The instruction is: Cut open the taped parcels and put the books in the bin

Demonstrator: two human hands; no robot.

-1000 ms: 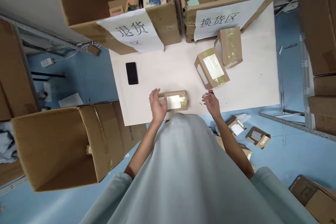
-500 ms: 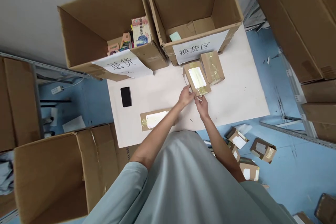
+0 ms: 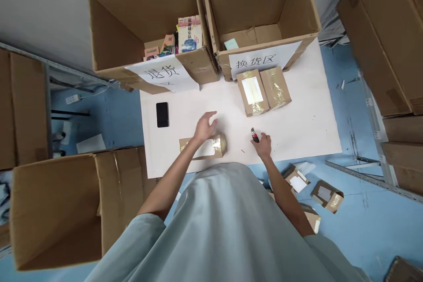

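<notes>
A small taped brown parcel with a white label [image 3: 211, 146] lies near the front edge of the white table [image 3: 307, 119]. My left hand [image 3: 205, 127] hovers just above its far side, fingers spread and holding nothing. My right hand [image 3: 263, 144] rests on the table to the right, closed around a small red and black cutter [image 3: 254, 135] whose tip points away from me. Two more taped parcels, one labelled [image 3: 253, 92] and one plain [image 3: 275, 87], sit side by side further back.
Two big open cartons with paper signs, the left carton [image 3: 109, 35] and the right carton [image 3: 307, 13], stand at the table's back. A black phone [image 3: 162, 114] lies at left. A large carton [image 3: 56, 207] stands on the floor to my left; small parcels [image 3: 325, 194] lie on the floor at right.
Both hands have drawn back from the labelled parcel, which now lies beside the plain one. My left hand went to the near parcel and my right hand moved down with the cutter.
</notes>
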